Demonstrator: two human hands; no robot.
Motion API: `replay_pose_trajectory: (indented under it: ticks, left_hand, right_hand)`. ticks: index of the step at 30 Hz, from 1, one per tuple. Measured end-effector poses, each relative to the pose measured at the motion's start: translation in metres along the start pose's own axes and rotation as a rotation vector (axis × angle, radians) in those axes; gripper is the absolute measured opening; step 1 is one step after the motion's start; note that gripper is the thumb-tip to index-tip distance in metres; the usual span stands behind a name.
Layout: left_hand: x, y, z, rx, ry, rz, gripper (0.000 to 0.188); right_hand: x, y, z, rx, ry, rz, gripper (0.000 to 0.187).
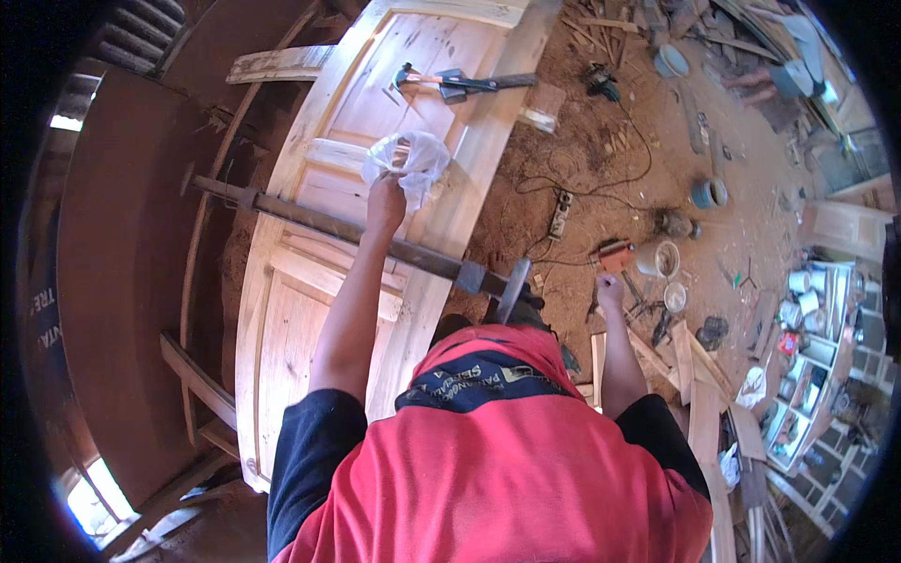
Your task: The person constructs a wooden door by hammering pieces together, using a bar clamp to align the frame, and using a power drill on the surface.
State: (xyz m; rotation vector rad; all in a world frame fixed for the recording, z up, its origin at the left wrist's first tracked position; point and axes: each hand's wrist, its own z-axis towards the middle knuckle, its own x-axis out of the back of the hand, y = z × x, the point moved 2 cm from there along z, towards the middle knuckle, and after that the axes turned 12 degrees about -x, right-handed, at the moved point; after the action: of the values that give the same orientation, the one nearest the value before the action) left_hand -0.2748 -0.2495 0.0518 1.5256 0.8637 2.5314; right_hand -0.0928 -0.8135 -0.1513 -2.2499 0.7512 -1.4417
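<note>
My left hand [387, 197] is closed on a white, translucent plastic bag [427, 158], lifted over a pale wooden panelled door [319, 161]. The bag's mouth is open toward the top; its contents I cannot make out. Just below this hand, a long metal bar clamp [324, 218] crosses the door. A hammer [422, 79] and a dark tool with a flat plate [479, 84] lie on the far panel. Out to the right, my right hand [610, 289] is closed in a fist above the floor; whatever is in it, if anything, is hidden.
Sawdust and offcuts cover the floor to the right, with an orange power tool [616, 255], a white bucket [659, 258], a power strip [561, 214] and loose cords. A shelf unit [812, 375] with cans stands far right. Another person's legs [751, 89] show at the upper right.
</note>
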Motion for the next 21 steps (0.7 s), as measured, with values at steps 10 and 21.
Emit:
replay_pose_trajectory:
  ticks: [10,21]
  left_hand:
    - [-0.041,-0.085,0.044,-0.244,-0.284,0.174,0.026]
    - [-0.015,-0.049,0.090,-0.271,-0.333,-0.173,0.027]
  right_hand:
    - [-0.014,-0.097,0.015,0.144,-0.166,0.012,0.021]
    - [-0.023,-0.040,0.024,0.023,-0.156,0.019,0.024]
